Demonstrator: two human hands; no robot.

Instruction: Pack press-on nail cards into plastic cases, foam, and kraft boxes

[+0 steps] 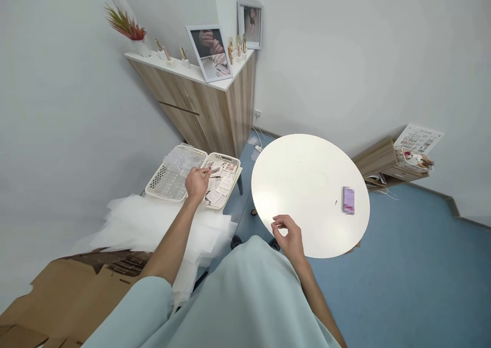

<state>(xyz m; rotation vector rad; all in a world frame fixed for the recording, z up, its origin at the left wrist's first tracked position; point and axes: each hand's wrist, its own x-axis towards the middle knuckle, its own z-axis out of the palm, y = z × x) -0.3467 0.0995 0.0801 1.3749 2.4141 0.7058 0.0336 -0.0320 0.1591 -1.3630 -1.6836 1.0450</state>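
Note:
My left hand [197, 185] reaches over the right-hand white basket [237, 165], fingers pinched together at what looks like a small flat packet. Several small printed packets [222, 184] lie loosely inside that basket. My right hand [290, 238] hovers by the near edge of the round white table [307, 179]. Its thumb and index finger curve into a loop with a slight gap at the tips, and nothing shows between them. A pixelated purple item [348, 201] lies on the right side of the table, beyond my right hand.
Left of the packets, another white basket [164, 185] holds clear plastic bags [180, 158]. White sheets [141, 223] and brown cardboard [72, 297] are piled nearer me. A wooden cabinet [215, 118] stands behind, with picture frames and small bottles on top. A low shelf [378, 159] stands right.

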